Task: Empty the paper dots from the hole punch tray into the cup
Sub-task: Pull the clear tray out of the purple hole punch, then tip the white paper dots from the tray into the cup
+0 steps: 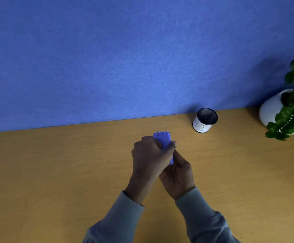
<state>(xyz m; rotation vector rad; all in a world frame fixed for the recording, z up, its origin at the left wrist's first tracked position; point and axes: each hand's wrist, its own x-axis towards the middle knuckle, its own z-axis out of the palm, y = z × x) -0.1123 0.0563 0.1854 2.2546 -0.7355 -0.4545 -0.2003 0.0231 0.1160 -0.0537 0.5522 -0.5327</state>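
A small purple hole punch [163, 139] is held above the wooden desk [55, 172] near the middle of the view. My left hand [149, 155] wraps around its left side from above. My right hand [177, 174] grips its lower right end from below, partly under the left hand. Most of the punch is hidden by the fingers; its tray cannot be made out. The cup [205, 120], black inside with a white label, stands upright at the back of the desk, to the right of and beyond the hands.
A blue wall [125, 58] rises right behind the desk's far edge. A white pot with a green plant [290, 109] stands at the far right, beyond the cup. Bare desk surface lies left of the hands.
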